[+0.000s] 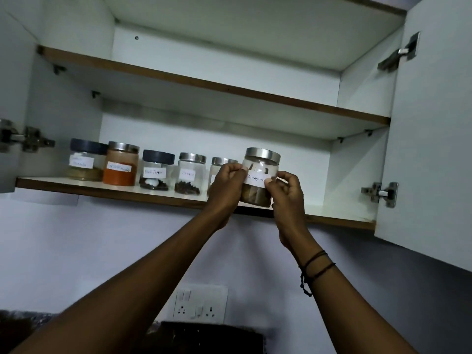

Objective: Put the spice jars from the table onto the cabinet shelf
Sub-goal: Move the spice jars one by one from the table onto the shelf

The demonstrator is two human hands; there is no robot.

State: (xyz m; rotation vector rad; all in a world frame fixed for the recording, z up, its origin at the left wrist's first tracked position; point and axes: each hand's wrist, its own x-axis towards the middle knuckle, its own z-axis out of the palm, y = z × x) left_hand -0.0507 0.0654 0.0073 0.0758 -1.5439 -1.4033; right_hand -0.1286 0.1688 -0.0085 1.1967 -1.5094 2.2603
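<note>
Left hand (228,183) and right hand (287,194) both grip steel-lidded spice jar (259,180), jar base on lower cabinet shelf (76,186) front edge.

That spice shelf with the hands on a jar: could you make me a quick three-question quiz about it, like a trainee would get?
1. True or false: the upper shelf holds jars.
2. How many jars stand left of the held jar on the lower shelf?
3. The jar of orange-red powder has which lid? A) dark blue B) silver C) none

Key
1. False; what shows of it is bare.
2. Five.
3. B. Both the left hand and right hand pinch the held jar's paper label.
</note>
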